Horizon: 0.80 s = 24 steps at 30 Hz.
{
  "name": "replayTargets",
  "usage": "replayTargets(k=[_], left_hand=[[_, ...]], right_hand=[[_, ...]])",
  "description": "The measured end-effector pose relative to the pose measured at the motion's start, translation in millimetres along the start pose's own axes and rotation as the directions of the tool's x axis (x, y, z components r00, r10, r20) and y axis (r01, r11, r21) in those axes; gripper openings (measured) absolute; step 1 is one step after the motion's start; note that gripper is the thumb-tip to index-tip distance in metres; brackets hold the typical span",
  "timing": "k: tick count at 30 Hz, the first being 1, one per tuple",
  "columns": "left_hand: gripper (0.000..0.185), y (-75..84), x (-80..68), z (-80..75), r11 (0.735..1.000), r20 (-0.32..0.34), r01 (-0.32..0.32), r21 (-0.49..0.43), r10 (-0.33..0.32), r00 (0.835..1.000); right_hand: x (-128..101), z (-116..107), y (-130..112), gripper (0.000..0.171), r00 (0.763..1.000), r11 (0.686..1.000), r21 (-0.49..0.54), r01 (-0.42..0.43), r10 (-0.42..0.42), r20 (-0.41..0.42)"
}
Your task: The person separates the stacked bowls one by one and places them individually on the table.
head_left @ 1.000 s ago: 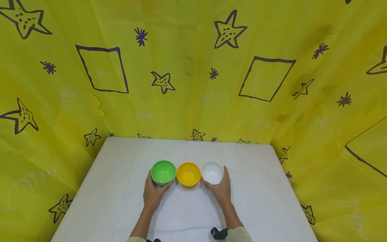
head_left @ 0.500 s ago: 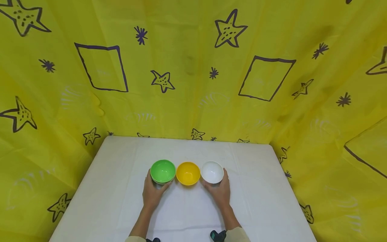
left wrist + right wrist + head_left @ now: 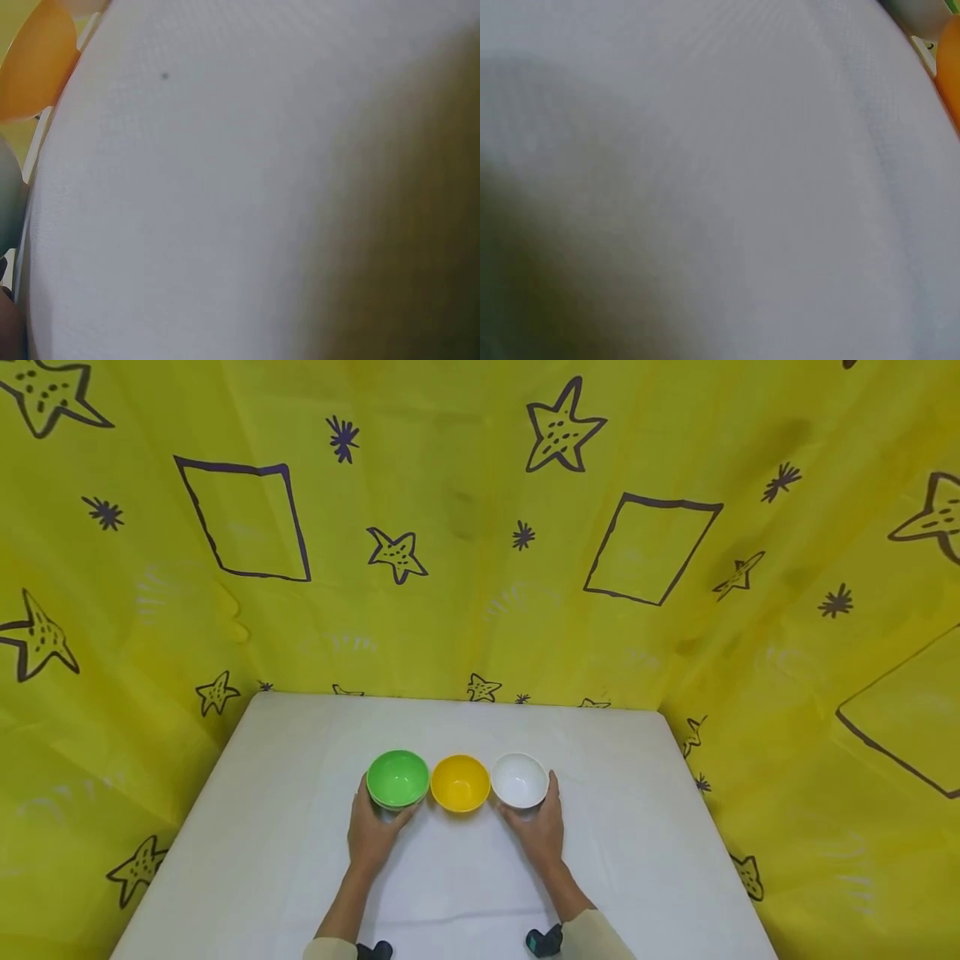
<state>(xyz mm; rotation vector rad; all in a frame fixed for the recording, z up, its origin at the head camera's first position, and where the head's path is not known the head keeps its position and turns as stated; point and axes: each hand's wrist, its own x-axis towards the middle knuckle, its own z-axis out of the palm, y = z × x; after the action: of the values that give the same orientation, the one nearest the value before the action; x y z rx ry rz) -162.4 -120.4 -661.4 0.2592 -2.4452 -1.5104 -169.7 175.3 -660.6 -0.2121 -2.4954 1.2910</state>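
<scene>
A green bowl (image 3: pixel 398 778) and a white bowl (image 3: pixel 519 781), flanking a yellow bowl (image 3: pixel 461 783) on a table (image 3: pixel 637 860), are being gripped by the left hand (image 3: pixel 371 837) and right hand (image 3: pixel 544 833) respectively, alignment apparently being adjusted and gentle release probably being called for.

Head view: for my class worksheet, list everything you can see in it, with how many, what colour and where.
Round glossy green bowl: 1, green, left end of the row; a paler surface shows beneath, possibly another bowl
Round glossy yellow bowl: 1, yellow-orange, middle
Round glossy white bowl: 1, white, right end
Cloth-like tabletop: 1, white, beneath the row
Patterned fabric backdrop: panel count unclear, yellow with dark drawn stars, bursts and four-sided outlines, behind and beside the tabletop
Dark wrist devices: 2, blackish, near the cuffs
Sleeves: 2, beige, bottom edge
Left hand: 1, bare, gripping the green bowl
Right hand: 1, bare, gripping the white bowl
</scene>
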Motion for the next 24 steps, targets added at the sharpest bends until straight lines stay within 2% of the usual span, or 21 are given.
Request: replayTargets(k=[4,8,16,20,24], left_hand=[[0.113,0.7,1.1,0.5,1.0,0.009,0.015,0.001,-0.015,1.0],[0.114,1.7,1.9,-0.6,0.999,0.017,0.033,0.014,-0.033,0.999],[0.116,2.9,4.6,-3.8,0.999,0.015,0.028,0.02,-0.028,0.999],[0.115,3.7,4.6,-4.1,0.999,0.013,0.029,0.016,-0.029,0.999],[0.114,2.6,2.8,-4.0,1.0,0.016,0.028,0.007,-0.029,0.999]], right_hand=[[-9.5,-3.1,-2.5,0.126,1.0,1.0,0.003,0.014,-0.014,-0.006],[-30.7,-4.9,-6.3,0.131,0.999,0.999,-0.003,0.039,-0.039,-0.01],[-64.7,-4.0,-24.0,0.131,0.994,0.994,-0.021,0.108,-0.108,-0.008],[-67.7,-3.9,-37.6,0.132,0.979,0.98,-0.021,0.197,-0.197,-0.043],[-65.4,-2.2,-51.4,0.131,0.953,0.958,-0.009,0.287,-0.287,-0.095]])
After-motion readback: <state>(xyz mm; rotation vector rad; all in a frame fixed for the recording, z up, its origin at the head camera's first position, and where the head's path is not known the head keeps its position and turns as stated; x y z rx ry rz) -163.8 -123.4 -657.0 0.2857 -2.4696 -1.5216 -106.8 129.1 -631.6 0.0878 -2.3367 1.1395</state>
